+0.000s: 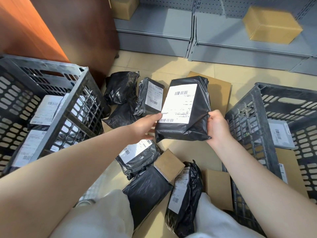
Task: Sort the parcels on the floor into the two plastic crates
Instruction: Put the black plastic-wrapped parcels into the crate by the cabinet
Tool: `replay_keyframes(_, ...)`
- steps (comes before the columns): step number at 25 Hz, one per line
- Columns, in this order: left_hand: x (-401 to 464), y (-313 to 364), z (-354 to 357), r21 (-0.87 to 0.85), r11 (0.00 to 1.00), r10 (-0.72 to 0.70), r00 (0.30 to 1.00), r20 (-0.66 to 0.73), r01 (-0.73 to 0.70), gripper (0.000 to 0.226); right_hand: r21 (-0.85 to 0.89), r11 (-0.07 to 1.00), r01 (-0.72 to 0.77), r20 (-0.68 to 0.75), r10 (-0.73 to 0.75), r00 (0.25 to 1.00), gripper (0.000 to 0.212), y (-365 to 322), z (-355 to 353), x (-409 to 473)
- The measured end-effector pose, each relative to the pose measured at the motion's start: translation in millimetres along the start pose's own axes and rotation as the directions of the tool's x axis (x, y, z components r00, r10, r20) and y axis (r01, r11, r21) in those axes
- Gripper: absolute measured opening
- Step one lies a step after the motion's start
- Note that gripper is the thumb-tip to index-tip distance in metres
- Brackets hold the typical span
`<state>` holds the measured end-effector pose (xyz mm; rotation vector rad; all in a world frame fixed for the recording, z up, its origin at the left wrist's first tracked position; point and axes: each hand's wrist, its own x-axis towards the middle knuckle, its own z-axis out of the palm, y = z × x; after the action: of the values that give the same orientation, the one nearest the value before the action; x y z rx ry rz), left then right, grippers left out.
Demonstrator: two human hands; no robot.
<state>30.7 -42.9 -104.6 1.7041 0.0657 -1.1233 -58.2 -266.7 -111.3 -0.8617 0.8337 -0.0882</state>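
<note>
now my left hand (143, 125) and right hand (217, 125) hold the black parcel (195, 117) label-up; i should read it fully, then lower it flat into the matching crate (82, 78).

Looking like a parcel depot or stockroom: grey pegboard-backed metal shelving (214, 31) standing along the wall and carrying brown cardboard boxes (271, 25), black poly mailers (151, 97) with barcode labels lying scattered over the tiled floor (145, 64), two slotted plastic crates (82, 86) sitting beside them, already holding labelled parcels.
</note>
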Motion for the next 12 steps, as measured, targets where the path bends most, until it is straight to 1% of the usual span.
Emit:
replay_keyframes(2, -5, 5, 1, -0.194, 0.981, -0.01, 0.995, 0.103, 0.03, 0.044, 0.048, 0.999, -0.023, 0.054, 0.021, 0.998, 0.041, 3, 6, -2)
replay_keyframes(4, -10, 9, 1, -0.301, 0.953, 0.015, 0.983, 0.181, 0.041, 0.044, 0.043, 0.999, -0.031, 0.093, 0.027, 0.995, 0.041, 5, 12, -7)
replay_keyframes(6, -16, 12, 0, -0.319, 0.947, 0.029, 0.984, 0.178, 0.03, 0.043, 0.01, 0.999, -0.046, 0.1, 0.045, 0.994, 0.037, 6, 17, -10)
replay_keyframes(8, -20, 13, -3, -0.304, 0.953, 0.026, 0.989, 0.143, 0.019, 0.042, -0.026, 0.997, -0.079, 0.084, 0.081, 0.993, 0.037, 4, 24, -15)
replay_keyframes(10, -25, 15, -12, -0.281, 0.96, 0.036, 0.995, 0.097, -0.008, 0.038, -0.12, 0.987, -0.104, 0.061, 0.112, 0.992, 0.038, 2, 32, -22)
replay_keyframes(12, -30, 15, -23, -0.273, 0.961, 0.054, 0.996, 0.069, -0.033, 0.041, -0.23, 0.968, -0.097, 0.065, 0.115, 0.991, 0.036, 2, 41, -28)
